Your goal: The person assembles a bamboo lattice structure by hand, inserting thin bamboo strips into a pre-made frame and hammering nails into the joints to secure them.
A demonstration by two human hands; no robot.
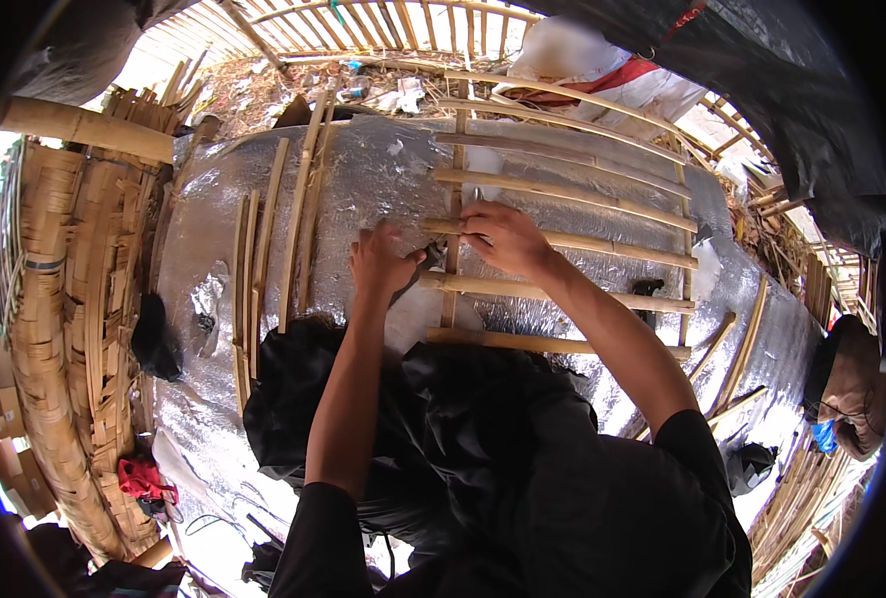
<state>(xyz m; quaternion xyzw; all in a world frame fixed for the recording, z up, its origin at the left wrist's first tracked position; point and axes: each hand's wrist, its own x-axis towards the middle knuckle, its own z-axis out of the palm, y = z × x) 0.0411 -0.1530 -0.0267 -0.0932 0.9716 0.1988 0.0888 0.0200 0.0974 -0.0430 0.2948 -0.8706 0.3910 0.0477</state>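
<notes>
A lattice of bamboo slats (583, 196) lies before me on a silver foil sheet (363, 164), its long slats crossing upright strips at both ends. My right hand (506, 237) is at the left end of a middle slat, over the crossing, fingers bent together in a pinch. What they pinch is too small to name; a small shiny piece (478, 194) shows just above them. Just left of the lattice is my left hand (381, 265), palm down with fingers apart. Its thumb is beside a dark, narrow object (410, 283) whose kind I cannot make out.
Loose bamboo strips (296, 219) lie to the left, others (744, 344) to the right. A woven bamboo roll (49, 329) stands at the far left. A black item (154, 339) and a red cloth (144, 478) lie near it. Litter and a bamboo fence (383, 25) are beyond.
</notes>
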